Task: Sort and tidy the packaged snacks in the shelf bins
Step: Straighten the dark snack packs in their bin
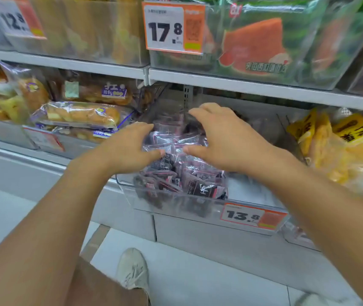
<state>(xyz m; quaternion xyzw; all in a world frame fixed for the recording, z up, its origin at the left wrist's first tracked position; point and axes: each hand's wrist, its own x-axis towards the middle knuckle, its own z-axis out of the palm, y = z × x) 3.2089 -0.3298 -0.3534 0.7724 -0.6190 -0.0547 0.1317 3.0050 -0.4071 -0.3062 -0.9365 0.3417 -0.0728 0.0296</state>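
Observation:
A clear bag of small dark, pink-edged snack packets (171,140) stands in a clear plastic bin (176,202) on the lower shelf. My left hand (129,146) grips the bag's upper left part, fingers curled over its top and thumb on its front. My right hand (218,138) grips the upper right part the same way. The two thumbs nearly meet at the bag's middle. More dark packets (198,184) lie lower in the bin, below my hands.
Left of the bin lie wrapped bread rolls (81,115). Yellow bags (339,149) fill the bin on the right. The upper shelf holds watermelon-print bags (255,45) and price tags 17.8 (169,27) and 13.8 (246,216). My shoe (133,268) is on the floor below.

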